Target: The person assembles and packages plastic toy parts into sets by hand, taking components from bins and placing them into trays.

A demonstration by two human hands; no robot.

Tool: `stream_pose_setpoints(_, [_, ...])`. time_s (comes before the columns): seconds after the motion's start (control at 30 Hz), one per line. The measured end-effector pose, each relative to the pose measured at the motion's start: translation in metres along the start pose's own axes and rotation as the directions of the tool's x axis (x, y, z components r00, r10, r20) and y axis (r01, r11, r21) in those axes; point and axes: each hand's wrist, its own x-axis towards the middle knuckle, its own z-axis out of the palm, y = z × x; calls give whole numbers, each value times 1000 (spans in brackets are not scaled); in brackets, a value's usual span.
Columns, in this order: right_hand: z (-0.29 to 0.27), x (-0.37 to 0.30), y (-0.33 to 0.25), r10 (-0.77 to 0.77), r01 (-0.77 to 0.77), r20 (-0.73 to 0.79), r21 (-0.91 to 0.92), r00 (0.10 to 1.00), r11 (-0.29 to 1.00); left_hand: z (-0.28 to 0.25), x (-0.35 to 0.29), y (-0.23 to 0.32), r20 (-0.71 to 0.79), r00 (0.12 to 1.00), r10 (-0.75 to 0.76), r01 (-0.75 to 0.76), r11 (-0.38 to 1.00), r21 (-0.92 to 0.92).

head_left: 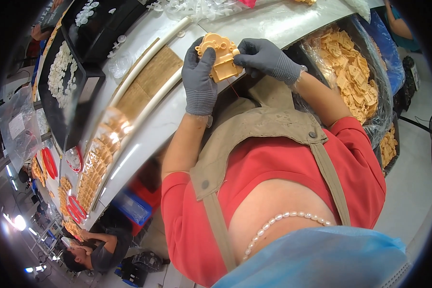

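My left hand [198,81], in a grey knit glove, grips a yellow-orange plastic housing [224,60] by its left side, thumb over the front. The housing has rounded lobes at its far end and a rectangular compartment at its near end. At its right edge, the gloved fingers of my right hand [265,58] are pinched together on the housing. Any small part between those fingertips is hidden. Both hands are above the near edge of the white table [278,29].
Right of me, a lined bin [385,108] is heaped with similar yellow-orange parts [348,72]. White rails [151,60] run along the table at left, with rows of housings [93,177] farther down. Black trays [93,79] hold white parts [62,77]. A co-worker [103,252] sits at lower left.
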Motion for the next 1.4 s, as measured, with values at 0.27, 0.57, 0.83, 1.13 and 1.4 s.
stream_pose_setpoints(0.27, [-11, 11, 11, -333, 312, -78, -205, 940, 928, 11, -11, 1, 60, 974, 219, -227, 945, 234])
stream_pose_setpoints(0.57, [33, 14, -30, -629, 666, -420, -74, 654, 742, 24, -24, -3, 227, 901, 370, -433, 806, 404])
stream_pose_setpoints(0.83, [41, 13, -37, -541, 644, -469, 82, 699, 761, 19, -31, 3, 301, 845, 442, -535, 716, 449])
stream_pose_setpoints(1.13, [9, 5, -34, -414, 412, -8, 105, 910, 905, 12, 0, 42, 135, 952, 276, -240, 943, -232])
stream_pose_setpoints(1.4, [-5, -7, -41, -827, 647, -3, -621, 563, 442, 14, 8, 57, 414, 865, 284, -459, 783, 421])
